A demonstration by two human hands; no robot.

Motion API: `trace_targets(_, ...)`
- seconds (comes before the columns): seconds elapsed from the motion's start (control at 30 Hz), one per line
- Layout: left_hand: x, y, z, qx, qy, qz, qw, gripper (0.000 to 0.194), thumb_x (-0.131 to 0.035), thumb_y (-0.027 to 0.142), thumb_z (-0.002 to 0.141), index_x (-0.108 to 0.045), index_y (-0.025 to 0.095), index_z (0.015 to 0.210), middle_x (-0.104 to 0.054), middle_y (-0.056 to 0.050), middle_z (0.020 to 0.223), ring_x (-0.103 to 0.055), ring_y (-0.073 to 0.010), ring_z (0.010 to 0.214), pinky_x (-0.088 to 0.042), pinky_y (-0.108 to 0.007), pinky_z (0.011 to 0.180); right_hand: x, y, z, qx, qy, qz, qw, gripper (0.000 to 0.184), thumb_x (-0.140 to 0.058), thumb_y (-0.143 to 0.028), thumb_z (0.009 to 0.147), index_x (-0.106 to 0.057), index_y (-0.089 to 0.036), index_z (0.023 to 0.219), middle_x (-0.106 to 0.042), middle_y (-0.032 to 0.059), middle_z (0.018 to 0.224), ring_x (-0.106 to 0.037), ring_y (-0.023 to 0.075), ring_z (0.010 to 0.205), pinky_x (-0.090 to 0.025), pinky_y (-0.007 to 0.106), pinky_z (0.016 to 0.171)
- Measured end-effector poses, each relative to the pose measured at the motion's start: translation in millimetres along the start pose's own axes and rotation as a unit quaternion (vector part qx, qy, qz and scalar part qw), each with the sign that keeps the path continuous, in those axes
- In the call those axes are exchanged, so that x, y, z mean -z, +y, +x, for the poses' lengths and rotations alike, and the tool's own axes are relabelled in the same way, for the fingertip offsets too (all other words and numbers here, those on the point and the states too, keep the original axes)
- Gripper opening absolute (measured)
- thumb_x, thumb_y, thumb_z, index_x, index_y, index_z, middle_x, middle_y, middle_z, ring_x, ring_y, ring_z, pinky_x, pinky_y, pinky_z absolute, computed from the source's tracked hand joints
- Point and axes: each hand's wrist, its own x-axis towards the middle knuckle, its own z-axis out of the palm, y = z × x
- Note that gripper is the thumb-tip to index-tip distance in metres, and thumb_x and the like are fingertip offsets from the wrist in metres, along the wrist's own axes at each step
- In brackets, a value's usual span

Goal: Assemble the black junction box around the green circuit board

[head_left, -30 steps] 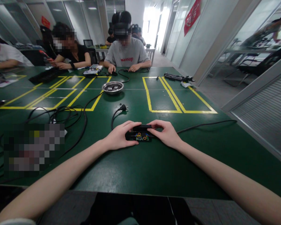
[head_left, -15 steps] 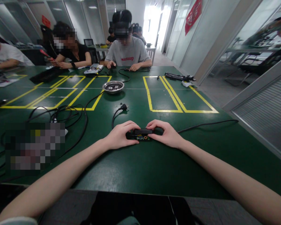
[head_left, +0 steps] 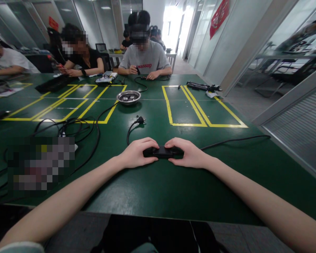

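Between my hands, on the green table [head_left: 131, 196], lies a black power adapter [head_left: 163, 151]. Its dark cover now sits over the circuit board, which no longer shows. My left hand [head_left: 137, 153] grips the left end, thumb on the near side and fingers over the far side. The right end is held the same way by my right hand [head_left: 188, 153]. Whether the cover is fully seated, I cannot tell. A cord with a black plug [head_left: 140, 120] curves out beyond my left hand. Another black cable [head_left: 231, 140] runs off to the right from behind my right hand.
A metal bowl [head_left: 119, 99] with small metal parts stands ahead. Tangled black cables [head_left: 65, 123] and a pixelated object [head_left: 42, 165] lie left. Yellow tape [head_left: 171, 112] marks the table. A long black device [head_left: 204, 86] lies far right. A co-worker [head_left: 147, 58] sits opposite.
The black cover has come down over the circuit board, hiding it. My right hand has shifted slightly, its thumb now lower on the near side. The co-worker opposite has raised one hand holding something dark.
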Motion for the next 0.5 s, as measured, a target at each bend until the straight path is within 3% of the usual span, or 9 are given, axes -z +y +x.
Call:
trace_targets(0.13,-3.9,0,-1,0.014,0.002,0.051,0.999,0.039,-0.072,0.034,0.091,-0.066,0.02,0.127,-0.075,-0.008,0.104,-0.07,-0.0232,0.094,-0.057,-0.037,0.086,-5,-6,3,0.002,0.002,-0.064,0.998,0.044,-0.065,-0.014,0.073,-0.061,-0.02,0.117,-0.07,0.0105,0.108,-0.067,0.0257,0.099,-0.056,0.039,0.086)
trace_targets(0.23,-7.3,5,-1,0.016,0.015,0.045,0.999,0.037,-0.071,0.032,0.091,-0.065,0.019,0.126,-0.075,-0.008,0.109,-0.07,-0.024,0.097,-0.057,-0.038,0.09,-7,-9,5,0.006,0.001,-0.1,0.995,0.05,-0.064,-0.013,0.071,-0.06,-0.018,0.12,-0.07,0.0111,0.108,-0.066,0.027,0.099,-0.056,0.04,0.086)
trace_targets(0.37,-9.4,14,-1,0.041,0.043,-0.002,0.998,0.039,-0.07,0.03,0.09,-0.06,0.021,0.127,-0.074,-0.008,0.119,-0.071,-0.0234,0.105,-0.056,-0.037,0.095,-7,-6,4,0.023,0.005,-0.132,0.991,0.039,-0.064,-0.014,0.08,-0.06,-0.017,0.119,-0.072,0.0119,0.106,-0.069,0.0259,0.095,-0.056,0.038,0.083)
trace_targets(0.5,-9.5,16,1,0.04,0.012,0.048,0.998,0.049,-0.075,0.035,0.086,-0.059,0.02,0.129,-0.075,-0.008,0.113,-0.072,-0.0248,0.099,-0.057,-0.038,0.09,-8,-2,2,0.045,-0.005,-0.175,0.983,0.032,-0.06,-0.016,0.088,-0.061,-0.015,0.12,-0.075,0.0129,0.104,-0.072,0.0258,0.092,-0.055,0.038,0.081)
